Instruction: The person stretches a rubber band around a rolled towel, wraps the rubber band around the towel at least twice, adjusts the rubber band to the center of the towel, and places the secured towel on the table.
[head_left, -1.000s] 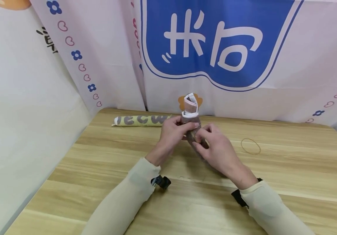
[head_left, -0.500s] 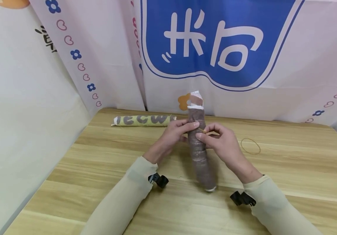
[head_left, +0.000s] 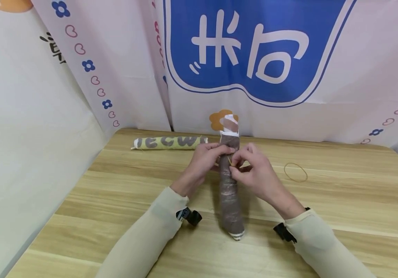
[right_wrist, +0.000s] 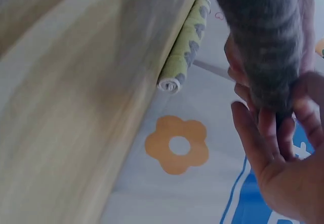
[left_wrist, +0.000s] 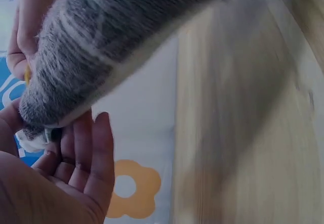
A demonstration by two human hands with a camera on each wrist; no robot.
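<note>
A rolled-up brown towel [head_left: 229, 193] with white-edged ends is held over the table, one end toward the back wall and the other toward me. Near its far end my left hand [head_left: 202, 162] grips it, thumb on top and fingers beneath. Just beside that, my right hand [head_left: 256, 172] pinches a yellowish rubber band [head_left: 230, 161] against the roll. In the left wrist view a bit of the band [left_wrist: 27, 74] shows at the right hand's fingertips. Whether it circles the whole roll is hidden. The right wrist view shows the towel [right_wrist: 268, 47] blurred between both hands.
A second rolled towel, yellow with grey letters [head_left: 167, 143], lies at the table's back edge, left of my hands. Another rubber band [head_left: 295, 172] lies flat on the wooden table [head_left: 115, 216] to the right. A printed cloth backdrop [head_left: 132, 77] rises behind the table.
The brown roll's near end has swung out from under my right hand, then leftward and toward me. Both hands stay near its far end, and the pinched band now shows against the towel.
</note>
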